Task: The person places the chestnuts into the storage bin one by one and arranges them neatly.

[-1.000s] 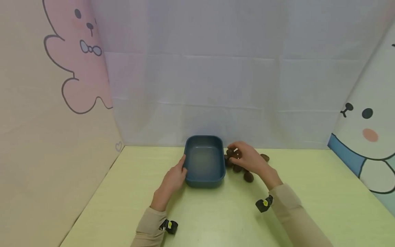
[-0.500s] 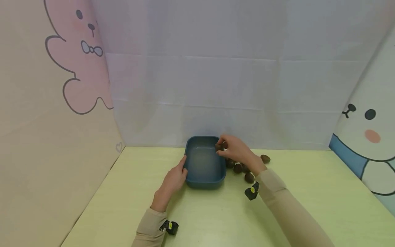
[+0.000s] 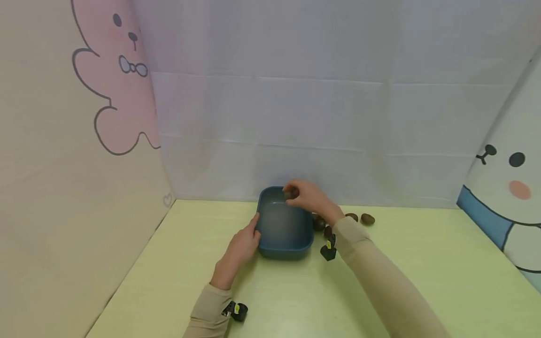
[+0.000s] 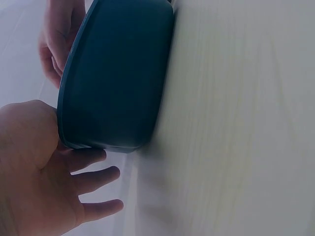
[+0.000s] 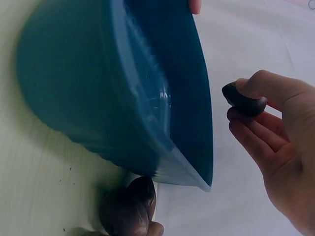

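A deep blue rectangular plastic tub (image 3: 285, 253) stands on the table against the back sheet. My left hand (image 3: 242, 244) holds its left rim, with a fingertip (image 5: 195, 6) showing over the wall. In the left wrist view, the other fingers (image 4: 98, 181) spread outside the tub (image 4: 115, 73). Above the tub's back right part, my right hand (image 3: 307, 195) pinches a dark brown, smooth oval piece (image 5: 244, 100) with one pointed end, between thumb and fingers. More such brown ovals (image 5: 129, 209) lie beside the tub's right wall, partly hidden by the right forearm.
Two brown ovals lie farther right, one of them a stray piece (image 3: 367, 219) near the back of the pale yellow-green table (image 3: 283, 300). A hanging white sheet (image 3: 270, 117) closes the back. Side panels with cartoon animals (image 3: 122, 94) stand left and right.
My right hand has lifted one brown oval from the pile and carried it left, over the tub. My left hand keeps its hold on the rim.
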### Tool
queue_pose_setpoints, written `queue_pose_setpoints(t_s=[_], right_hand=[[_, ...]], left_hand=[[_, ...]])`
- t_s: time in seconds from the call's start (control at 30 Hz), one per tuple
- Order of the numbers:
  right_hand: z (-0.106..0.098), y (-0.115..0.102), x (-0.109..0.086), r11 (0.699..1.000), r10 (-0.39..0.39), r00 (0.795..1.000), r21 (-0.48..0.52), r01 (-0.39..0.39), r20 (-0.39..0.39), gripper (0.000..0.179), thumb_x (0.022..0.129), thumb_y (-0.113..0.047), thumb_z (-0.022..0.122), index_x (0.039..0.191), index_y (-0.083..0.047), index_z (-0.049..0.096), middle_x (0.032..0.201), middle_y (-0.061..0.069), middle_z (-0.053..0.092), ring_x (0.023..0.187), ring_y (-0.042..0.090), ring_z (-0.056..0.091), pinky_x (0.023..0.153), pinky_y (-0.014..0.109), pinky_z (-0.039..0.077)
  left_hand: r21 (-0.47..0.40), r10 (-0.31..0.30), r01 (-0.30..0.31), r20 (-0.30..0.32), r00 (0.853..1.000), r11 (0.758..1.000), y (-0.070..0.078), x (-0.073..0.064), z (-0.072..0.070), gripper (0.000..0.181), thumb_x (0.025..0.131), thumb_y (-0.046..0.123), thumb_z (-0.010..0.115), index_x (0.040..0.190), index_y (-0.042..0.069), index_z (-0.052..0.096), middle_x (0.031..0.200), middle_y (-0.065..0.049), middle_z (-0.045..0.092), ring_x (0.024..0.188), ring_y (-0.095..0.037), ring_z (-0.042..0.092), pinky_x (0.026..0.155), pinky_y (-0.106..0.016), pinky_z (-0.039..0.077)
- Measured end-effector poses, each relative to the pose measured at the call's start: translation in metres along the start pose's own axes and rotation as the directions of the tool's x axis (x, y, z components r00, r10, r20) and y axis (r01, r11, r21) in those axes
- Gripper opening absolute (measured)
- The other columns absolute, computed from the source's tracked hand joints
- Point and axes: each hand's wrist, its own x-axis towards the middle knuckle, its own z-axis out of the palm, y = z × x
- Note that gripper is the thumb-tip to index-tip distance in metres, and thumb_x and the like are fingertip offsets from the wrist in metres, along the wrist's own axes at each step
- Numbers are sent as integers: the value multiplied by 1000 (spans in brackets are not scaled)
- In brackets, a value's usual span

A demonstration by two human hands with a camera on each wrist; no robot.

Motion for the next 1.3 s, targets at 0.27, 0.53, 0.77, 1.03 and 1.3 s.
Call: queue_pose_setpoints(t_s=[0.27,0.53,0.77,1.03,1.3], right_hand=[[18,10,21,993,-19,1000,-114,20,9,29,86,-20,76,111,-7,67,109,10,69,100,26,66,88,42,53],[27,11,35,985,-30,996,-169,44,88,31,84,-21,77,107,-3,67,108,13,68,99,29,64,90,43,51],[14,3,49,988,-42,990,-144,61,132,29,83,-19,77,106,-3,66,109,15,68,100,30,65,89,43,52],[17,3,67,980,-10,986,-196,43,169,29,83,-22,76,107,-7,68,113,12,68,105,28,64,93,41,51],[34,8,76,933,46,961,-356,56,272,24,89,-13,71,111,-5,69,114,12,67,106,28,63,92,39,51]], left_hand=[[-6,-2,2,24,1000,1000,1,-1,4,58,102,16,37,159,10,24,57,2,37,46,-12,27,45,-27,28],[12,13,-13,24,1000,1000,0,-3,8,59,101,16,36,158,9,25,58,3,36,47,-11,27,46,-26,28],[43,2,-2,-3,1000,999,-1,-3,4,58,101,14,38,158,11,28,57,2,36,47,-13,27,47,-27,27],[36,1,-2,11,1000,999,1,-1,3,58,101,16,36,158,12,26,57,3,37,47,-12,28,46,-27,29],[42,14,-13,-15,1000,999,2,-2,1,58,100,16,37,158,10,29,59,2,36,48,-13,29,47,-28,29]])
